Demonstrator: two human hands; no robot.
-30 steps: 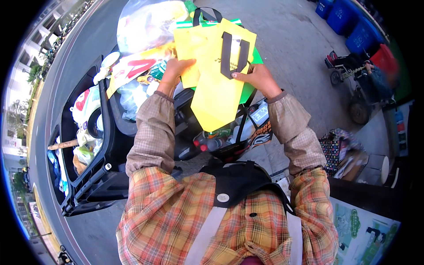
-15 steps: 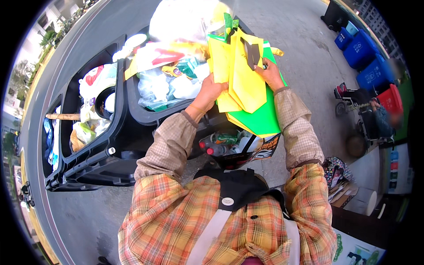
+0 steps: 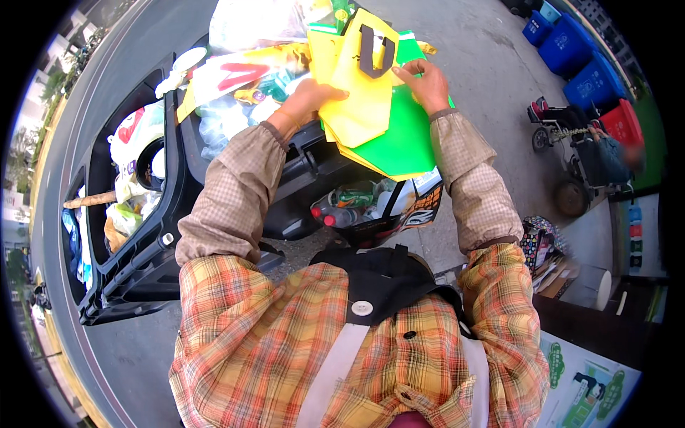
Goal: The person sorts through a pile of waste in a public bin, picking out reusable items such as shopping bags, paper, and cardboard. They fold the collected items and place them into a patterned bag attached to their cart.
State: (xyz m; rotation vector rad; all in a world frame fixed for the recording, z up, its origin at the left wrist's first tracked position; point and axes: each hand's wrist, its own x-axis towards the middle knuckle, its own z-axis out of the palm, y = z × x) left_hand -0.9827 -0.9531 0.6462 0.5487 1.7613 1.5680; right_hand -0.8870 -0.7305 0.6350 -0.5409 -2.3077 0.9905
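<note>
Grey pavement [image 3: 492, 78]; blk bin [image 3: 187, 153] held plastic bags [image 3: 215, 128], carrier [image 3: 415, 217] held btls [image 3: 341, 217]. My L hand [image 3: 303, 100], R hand [image 3: 428, 85] pinched yellow bag [image 3: 360, 103].

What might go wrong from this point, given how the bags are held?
The green bag could slip out, since the left hand pinches the yellow bag in front of it.

The loose plastic rubbish heaped beside the left sleeve might get knocked out.

Anything dropped may land on the bottles in the open carrier below.
</note>
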